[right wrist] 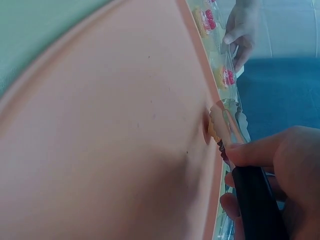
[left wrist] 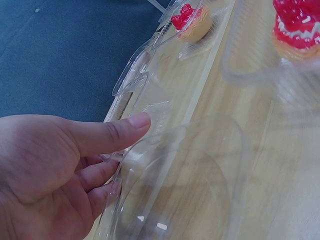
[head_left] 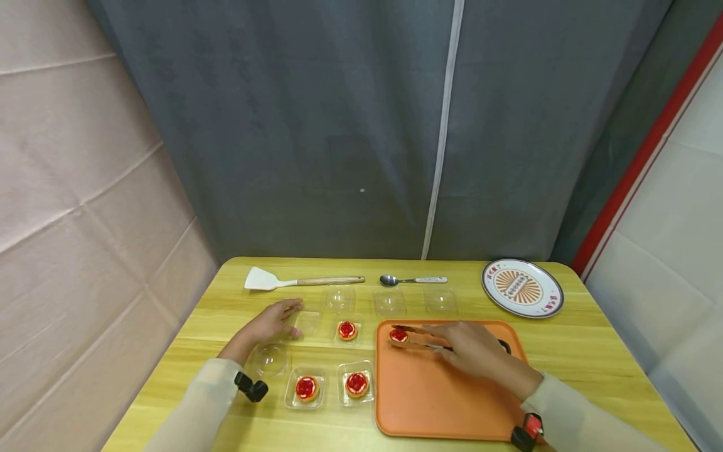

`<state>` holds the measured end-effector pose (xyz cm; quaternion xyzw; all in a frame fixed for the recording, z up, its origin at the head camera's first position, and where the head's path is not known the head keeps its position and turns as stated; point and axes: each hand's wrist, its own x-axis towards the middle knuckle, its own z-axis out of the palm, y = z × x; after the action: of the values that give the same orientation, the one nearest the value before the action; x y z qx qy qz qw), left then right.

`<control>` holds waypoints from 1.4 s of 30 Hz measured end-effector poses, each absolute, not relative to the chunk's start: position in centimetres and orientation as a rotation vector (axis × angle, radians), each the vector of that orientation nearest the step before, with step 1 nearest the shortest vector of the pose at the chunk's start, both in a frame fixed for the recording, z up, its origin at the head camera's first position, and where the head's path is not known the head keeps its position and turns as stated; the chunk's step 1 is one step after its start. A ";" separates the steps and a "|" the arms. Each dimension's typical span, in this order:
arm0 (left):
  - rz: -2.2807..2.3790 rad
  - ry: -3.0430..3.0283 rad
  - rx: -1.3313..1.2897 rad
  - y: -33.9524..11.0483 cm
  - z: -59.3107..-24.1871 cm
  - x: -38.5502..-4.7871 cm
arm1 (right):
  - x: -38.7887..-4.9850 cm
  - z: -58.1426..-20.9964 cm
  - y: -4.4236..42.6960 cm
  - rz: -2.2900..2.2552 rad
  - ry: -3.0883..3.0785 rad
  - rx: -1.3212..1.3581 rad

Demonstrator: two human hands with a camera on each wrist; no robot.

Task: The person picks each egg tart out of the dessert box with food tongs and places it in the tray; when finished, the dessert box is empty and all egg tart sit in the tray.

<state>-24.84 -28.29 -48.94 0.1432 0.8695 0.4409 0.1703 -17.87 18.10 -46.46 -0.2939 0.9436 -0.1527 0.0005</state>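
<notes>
My right hand (head_left: pixel 471 348) grips metal tongs (right wrist: pixel 252 190) by their black handle. The tong tips stand on either side of a red-topped tart (head_left: pixel 398 336) at the far left corner of the orange tray (head_left: pixel 440 402). My left hand (head_left: pixel 275 321) is by a clear plastic container (head_left: pixel 308 322), thumb and fingers spread at its left side; whether they touch it is unclear. Beside it, another tart (head_left: pixel 347 330) sits in a clear container. Nearer me, two more tarts (head_left: pixel 307 388) (head_left: pixel 357 384) lie in open clear containers.
A clear domed lid (head_left: pixel 270 360) lies by my left wrist. Several clear lids (head_left: pixel 390 302) stand in a row behind. Farther back are a white spatula (head_left: pixel 262 279) with a wooden handle, a spoon (head_left: pixel 390 280) and a patterned plate (head_left: pixel 522 288). Dark curtain (head_left: pixel 339 157) hangs behind the table.
</notes>
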 end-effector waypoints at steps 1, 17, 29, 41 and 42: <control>1.255 2.468 0.400 -28.3 -48.9 -24.8 | -17.9 -46.5 18.1 -0.481 2.962 -0.926; 1.250 2.470 0.418 -28.4 -49.2 -24.9 | -17.3 -46.5 18.2 -0.485 2.951 -0.913; 1.270 2.437 0.405 -28.5 -49.3 -25.1 | -17.4 -45.8 18.3 -0.541 2.882 -0.912; 0.991 2.737 0.446 -27.6 -47.3 -24.2 | -18.8 -44.7 16.0 -0.482 2.887 -1.024; 0.986 2.759 0.458 -27.2 -47.0 -23.9 | -18.9 -44.6 15.6 -0.477 2.891 -1.030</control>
<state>-23.90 -27.16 -47.00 0.1537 0.9268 0.3312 0.0878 -18.92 15.63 -44.62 -0.3317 0.9306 -0.1537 0.0180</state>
